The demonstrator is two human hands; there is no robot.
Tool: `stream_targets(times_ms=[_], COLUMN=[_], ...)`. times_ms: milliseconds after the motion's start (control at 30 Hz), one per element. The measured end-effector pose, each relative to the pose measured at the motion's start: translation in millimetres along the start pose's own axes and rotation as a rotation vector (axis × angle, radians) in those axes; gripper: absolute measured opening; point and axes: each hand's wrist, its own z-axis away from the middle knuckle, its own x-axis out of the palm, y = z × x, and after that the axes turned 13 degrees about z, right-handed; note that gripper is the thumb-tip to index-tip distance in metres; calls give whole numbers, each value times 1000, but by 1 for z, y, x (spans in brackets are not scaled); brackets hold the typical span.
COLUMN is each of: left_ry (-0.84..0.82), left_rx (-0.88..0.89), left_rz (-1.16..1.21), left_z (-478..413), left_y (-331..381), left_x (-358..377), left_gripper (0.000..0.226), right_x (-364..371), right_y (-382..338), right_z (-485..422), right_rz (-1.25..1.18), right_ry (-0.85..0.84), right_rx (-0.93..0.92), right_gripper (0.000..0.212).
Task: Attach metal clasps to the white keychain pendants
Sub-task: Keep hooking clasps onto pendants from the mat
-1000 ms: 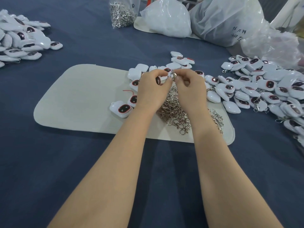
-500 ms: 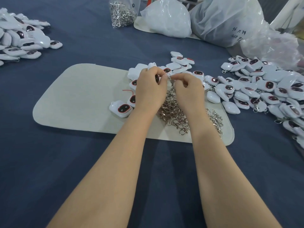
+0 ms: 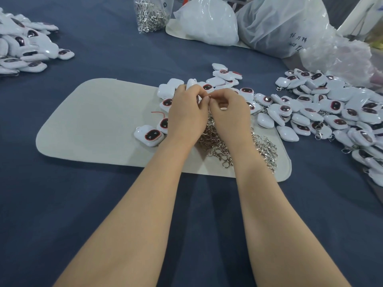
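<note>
Right at left hand (image 3: 186, 112) fingertips: grips white pendant (image 3: 191, 82), pinches clasp (image 3: 209, 97) with right hand (image 3: 229, 109), hands touching.

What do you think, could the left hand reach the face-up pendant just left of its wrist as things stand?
Probably yes: the face-up pendant lies uncovered on the mat right beside the left hand, nothing between them, though that hand currently grips another pendant.

The pendants (image 3: 149, 135) are white, each with a dark oval rimmed in red. The clasps (image 3: 219, 146) are silver. The mat (image 3: 93, 121) is cream, the cloth (image 3: 103, 48) dark blue, the thread (image 3: 159, 113) red, the bags (image 3: 207, 23) milky white.
</note>
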Motion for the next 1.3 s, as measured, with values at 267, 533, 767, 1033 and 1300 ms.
stream_targets(times_ms=[267,533,767,1033,1300], left_ry=[-12,0,-5,4,1], left_rx=[5,-23,25,4,-7], left_rz=[-42,-32,-26,24,-40], left_z=[2,2,2,1,1], left_y=[0,0,0,1,-1], left_x=[0,0,-1,-1,-2], left_gripper=[9,12,12,8,12], right_x=[1,3,4,7,8], right_y=[0,1,-2,-2,-2], right_z=[0,1,3,2,4], right_rz=[-17,61,53,-90,44], right_ry=[67,91,94,67,110], right_rx=[27,-91,-120,7,-92], right_gripper=[11,17,22,16,15])
